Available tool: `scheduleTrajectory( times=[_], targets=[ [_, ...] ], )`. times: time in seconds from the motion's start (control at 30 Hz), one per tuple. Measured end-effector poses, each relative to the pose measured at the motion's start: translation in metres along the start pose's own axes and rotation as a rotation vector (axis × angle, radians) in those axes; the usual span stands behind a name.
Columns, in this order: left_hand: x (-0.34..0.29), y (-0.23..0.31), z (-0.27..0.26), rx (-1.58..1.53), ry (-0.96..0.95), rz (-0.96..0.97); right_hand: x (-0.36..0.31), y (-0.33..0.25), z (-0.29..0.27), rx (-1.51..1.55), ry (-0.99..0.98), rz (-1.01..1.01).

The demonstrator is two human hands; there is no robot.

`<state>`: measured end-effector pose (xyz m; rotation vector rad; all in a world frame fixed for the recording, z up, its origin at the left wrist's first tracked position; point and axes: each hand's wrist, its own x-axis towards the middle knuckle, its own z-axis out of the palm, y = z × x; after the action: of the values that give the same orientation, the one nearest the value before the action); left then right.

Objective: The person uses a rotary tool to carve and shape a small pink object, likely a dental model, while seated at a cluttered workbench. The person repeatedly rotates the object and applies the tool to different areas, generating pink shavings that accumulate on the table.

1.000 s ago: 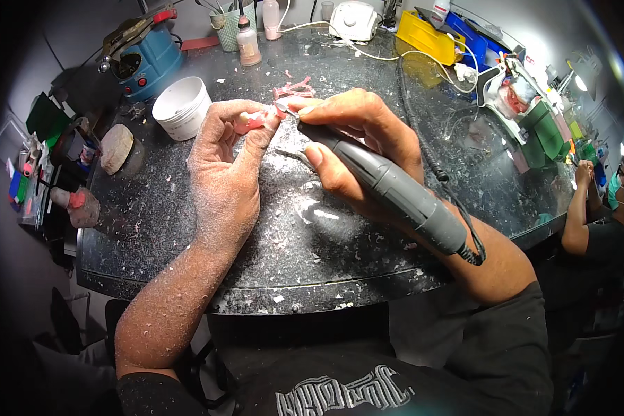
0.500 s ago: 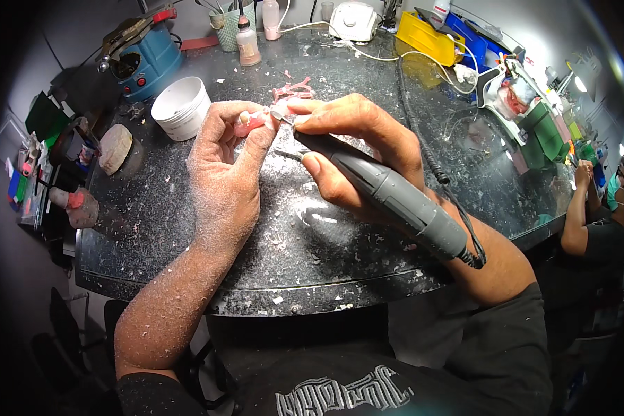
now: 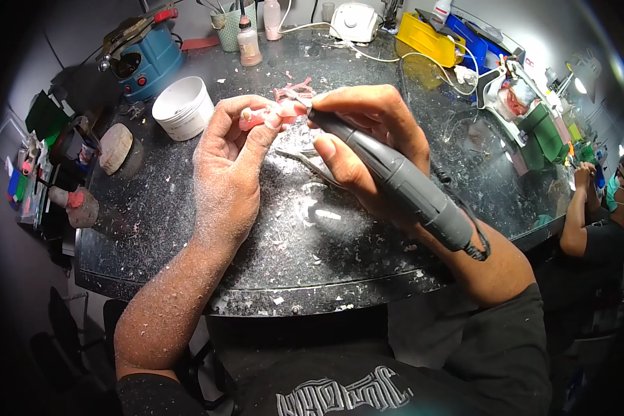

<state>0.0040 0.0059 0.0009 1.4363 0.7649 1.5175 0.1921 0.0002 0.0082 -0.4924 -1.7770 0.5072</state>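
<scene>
Pale dust covers my left hand point(image 3: 223, 163), which is closed around a small pink denture point(image 3: 255, 119) with tooth-coloured spots, gripped between thumb and fingers. My right hand point(image 3: 388, 132) holds a black rotary handpiece point(image 3: 392, 170) like a pen, its cord trailing back over the wrist. The handpiece tip meets the denture's right end, close to the left fingertips; whether they touch I cannot tell. Below the hands a slim metal tool point(image 3: 302, 157) lies on the bench, partly covered by my right hand. Pink branching scraps point(image 3: 295, 90) lie just beyond the denture.
Shavings litter the dark bench point(image 3: 152, 229). To the left are a white tub point(image 3: 183, 111), a plaster block point(image 3: 116, 149) and a blue machine point(image 3: 149, 66). A dropper bottle point(image 3: 249, 47), white control box point(image 3: 353, 22) and yellow bin point(image 3: 428, 40) stand behind. Another person's arm point(image 3: 575, 215) shows far right.
My right hand and the handpiece have shifted slightly right and up. The denture has turned in my left hand, showing more of its pink side. More of the metal tool is visible.
</scene>
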Motion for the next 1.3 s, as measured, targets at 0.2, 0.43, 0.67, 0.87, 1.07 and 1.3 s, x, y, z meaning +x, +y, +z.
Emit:
scheduleTrajectory(
  times=[0.2,0.43,0.67,0.87,1.07,1.3],
  targets=[
    [-0.004,0.010,0.004,0.076,-0.042,-0.053,0.002,0.003,-0.003,-0.155,-0.016,-0.208],
    [-0.004,0.014,0.001,0.138,-0.115,-0.134,0.003,0.005,0.000,-0.117,-0.014,-0.233],
    [-0.004,0.010,0.004,0.088,-0.135,-0.072,0.003,0.011,-0.001,-0.095,0.004,-0.226],
    [-0.002,0.008,-0.001,0.118,-0.174,-0.034,0.005,0.013,-0.005,-0.103,-0.042,-0.270],
    [0.000,0.008,-0.001,-0.183,-0.156,-0.246,0.002,0.007,-0.004,0.008,-0.005,-0.110],
    [0.005,0.004,-0.004,-0.246,-0.159,-0.351,0.003,0.015,-0.003,-0.051,0.033,0.141]
  ],
)
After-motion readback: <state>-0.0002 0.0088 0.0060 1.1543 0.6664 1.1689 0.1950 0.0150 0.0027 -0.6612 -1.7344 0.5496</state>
